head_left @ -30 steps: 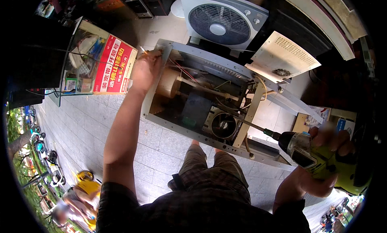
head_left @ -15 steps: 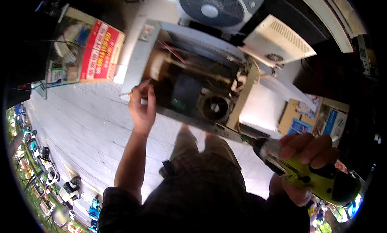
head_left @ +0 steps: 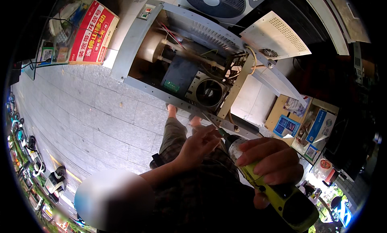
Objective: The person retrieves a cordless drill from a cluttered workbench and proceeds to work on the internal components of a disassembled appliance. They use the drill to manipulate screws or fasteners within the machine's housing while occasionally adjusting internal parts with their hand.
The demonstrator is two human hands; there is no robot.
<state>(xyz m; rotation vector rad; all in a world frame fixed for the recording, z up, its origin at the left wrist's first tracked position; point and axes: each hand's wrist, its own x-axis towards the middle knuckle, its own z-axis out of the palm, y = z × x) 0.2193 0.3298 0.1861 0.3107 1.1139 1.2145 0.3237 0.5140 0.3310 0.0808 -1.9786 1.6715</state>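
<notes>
My right hand (head_left: 268,162) is wrapped round a yellow-green and black cordless screwdriver (head_left: 258,176). The long thin bit points up and left toward the front edge of an open grey metal cabinet (head_left: 161,94). Close against the screwdriver's nose is my left hand (head_left: 197,146), its fingers drawn together by the bit; whatever they pinch, if anything, is too small to make out. Inside the cabinet sit a round fan (head_left: 209,92), a whitish cylinder (head_left: 151,47), a green circuit board (head_left: 171,85), a dark panel and loose wires.
A cream perforated panel (head_left: 278,33) leans at the cabinet's far right. Behind stands a box fan (head_left: 217,3). Glass display cases stand left, with a red sign (head_left: 94,33), and right, with blue boxes (head_left: 318,126). A pale blurred round shape (head_left: 115,200) covers the lower left.
My left hand has moved right and nearer, from the cabinet's left front edge to the screwdriver's nose. The screwdriver and my right hand have shifted left. The cabinet appears higher and further left.
</notes>
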